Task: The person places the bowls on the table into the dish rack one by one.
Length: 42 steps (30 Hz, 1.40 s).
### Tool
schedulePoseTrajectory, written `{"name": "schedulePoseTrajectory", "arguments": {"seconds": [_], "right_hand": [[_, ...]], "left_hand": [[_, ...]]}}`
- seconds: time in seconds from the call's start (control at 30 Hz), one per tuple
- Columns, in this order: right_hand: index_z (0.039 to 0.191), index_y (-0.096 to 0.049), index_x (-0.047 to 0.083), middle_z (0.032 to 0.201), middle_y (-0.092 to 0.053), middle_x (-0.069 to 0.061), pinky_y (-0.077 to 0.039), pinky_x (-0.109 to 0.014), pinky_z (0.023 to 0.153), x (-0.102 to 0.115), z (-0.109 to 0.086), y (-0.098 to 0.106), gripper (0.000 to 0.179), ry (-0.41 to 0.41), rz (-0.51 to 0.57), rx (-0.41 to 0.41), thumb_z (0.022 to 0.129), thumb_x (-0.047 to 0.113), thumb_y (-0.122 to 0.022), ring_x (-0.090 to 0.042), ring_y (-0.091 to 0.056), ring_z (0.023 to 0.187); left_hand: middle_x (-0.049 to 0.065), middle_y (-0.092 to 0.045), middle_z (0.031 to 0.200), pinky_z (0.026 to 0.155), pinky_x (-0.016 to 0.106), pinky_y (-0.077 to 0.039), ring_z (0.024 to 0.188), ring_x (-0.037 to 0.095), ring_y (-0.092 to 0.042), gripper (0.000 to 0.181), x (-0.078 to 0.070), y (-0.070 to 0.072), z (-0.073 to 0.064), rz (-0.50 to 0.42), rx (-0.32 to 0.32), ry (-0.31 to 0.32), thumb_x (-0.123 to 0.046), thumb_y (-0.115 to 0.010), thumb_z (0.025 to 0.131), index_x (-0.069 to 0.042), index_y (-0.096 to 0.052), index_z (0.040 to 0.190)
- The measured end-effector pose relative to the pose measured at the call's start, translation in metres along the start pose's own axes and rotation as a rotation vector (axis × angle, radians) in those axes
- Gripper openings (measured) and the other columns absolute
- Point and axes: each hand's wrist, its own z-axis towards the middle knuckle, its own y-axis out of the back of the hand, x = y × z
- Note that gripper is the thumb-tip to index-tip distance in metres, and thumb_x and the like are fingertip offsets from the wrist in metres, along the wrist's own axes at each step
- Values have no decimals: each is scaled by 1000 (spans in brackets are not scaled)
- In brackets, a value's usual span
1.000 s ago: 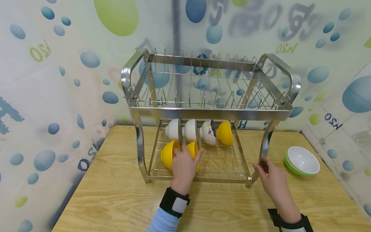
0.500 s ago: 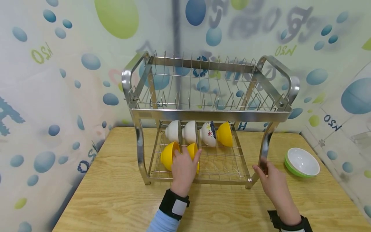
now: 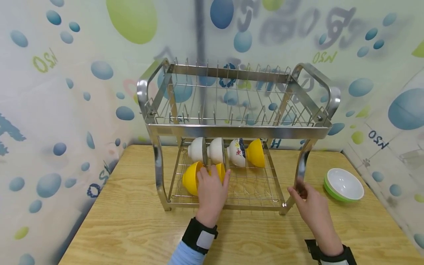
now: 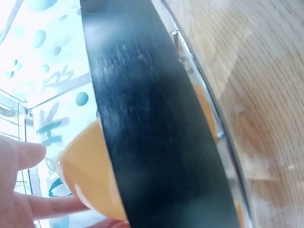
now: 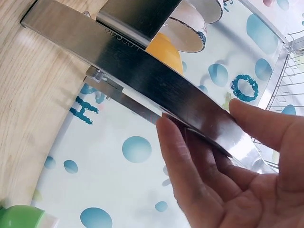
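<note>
My left hand [image 3: 212, 191] holds the right one of two yellow bowls at the front of the rack's lower shelf, its fingers over that yellow bowl [image 3: 221, 171] and its thumb on the right. Beside these fingers, on the left, the other yellow bowl [image 3: 190, 179] stands on its side. The left wrist view has a yellow bowl [image 4: 90, 168] partly hidden behind a dark metal bar. With thumb and fingers, my right hand [image 3: 313, 206] grips the front right leg [image 5: 190, 109] of the metal dish rack [image 3: 241, 131].
Behind, along the lower shelf, stand two white bowls [image 3: 198, 150], a patterned white bowl [image 3: 237, 152] and a yellow bowl [image 3: 255, 153], all on edge. Right of the rack, a green bowl with a white inside [image 3: 344, 184] sits on the wooden table [image 3: 132, 228]. A patterned wall covering [image 3: 82, 92] hangs behind.
My left hand has shifted slightly and now covers more of the right yellow bowl. My right hand stays on the rack leg.
</note>
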Motion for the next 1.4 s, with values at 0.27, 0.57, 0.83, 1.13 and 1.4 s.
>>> {"name": "schedulePoseTrajectory", "arguments": {"seconds": [0.27, 0.57, 0.83, 1.13, 1.4], "right_hand": [[110, -62, -1, 92, -68, -19, -50, -39, 63, 2, 1, -1, 52, -47, 42, -110, 97, 46, -46, -33, -63, 86], [113, -62, -3, 93, -68, -23, -50, -20, 56, -4, 7, 1, 54, -58, 152, -240, 102, 41, -34, -20, -66, 74], [106, -63, 3, 91, -70, -16, -44, -16, 54, -16, 14, 2, 49, -121, 157, -270, 101, 42, -36, -1, -61, 68], [108, -61, -1, 92, -71, -20, -38, -10, 49, -37, 22, 7, 42, -132, 88, -368, 100, 36, -42, 25, -38, 57], [111, -58, -6, 95, -68, -25, -37, -18, 45, -57, 26, 13, 42, -198, 26, -413, 99, 32, -45, -12, -64, 59]], "left_hand": [[15, -56, 100, 75, 35, -48, 91, 28, -50, 35, 3, -4, 2, -129, -84, -133, -33, -61, 92, -1, -64, 105], [12, -60, 109, 86, 38, -44, 99, 27, -51, 23, 16, -9, 10, -251, -236, -339, -18, -59, 91, -3, -65, 108], [13, -60, 108, 88, 39, -43, 99, 29, -52, 22, 31, -4, 15, -271, -263, -343, -17, -57, 91, -2, -63, 106], [15, -60, 107, 84, 40, -44, 97, 32, -52, 25, 47, 0, 17, -277, -325, -351, -14, -60, 88, 1, -63, 107], [17, -60, 106, 84, 42, -45, 98, 33, -51, 23, 60, 6, 19, -290, -338, -341, -12, -61, 88, 3, -63, 106]]}}
